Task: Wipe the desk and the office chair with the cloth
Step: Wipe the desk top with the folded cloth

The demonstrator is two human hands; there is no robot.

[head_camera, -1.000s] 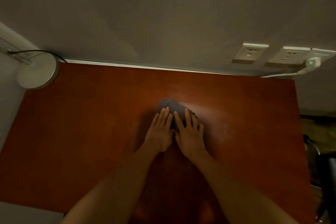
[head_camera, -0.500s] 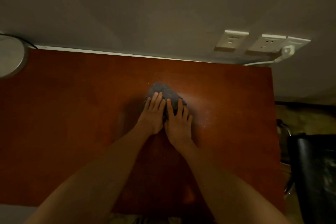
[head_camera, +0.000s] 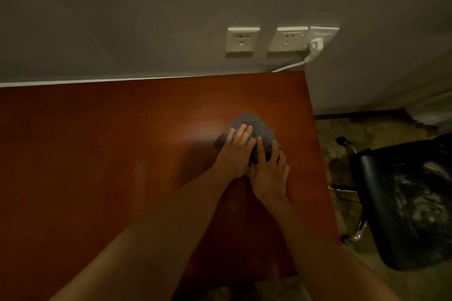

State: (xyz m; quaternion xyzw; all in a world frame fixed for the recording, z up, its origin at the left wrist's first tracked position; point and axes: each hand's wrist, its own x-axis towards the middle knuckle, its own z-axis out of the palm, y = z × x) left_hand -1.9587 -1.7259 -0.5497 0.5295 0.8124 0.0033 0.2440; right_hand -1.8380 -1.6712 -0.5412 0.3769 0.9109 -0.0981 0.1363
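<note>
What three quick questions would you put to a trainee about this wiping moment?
1. True or false: the left hand and the right hand both lie flat-fingered on the crumpled grey cloth on the reddish-brown wooden desk.
2. The black padded office chair stands: A) left of the desk, B) right of the desk, C) on the desk.
3. Fill in: of the white wall sockets, the white plug sits in the ____most one.
Key: 1 true; 2 B; 3 right.
</note>
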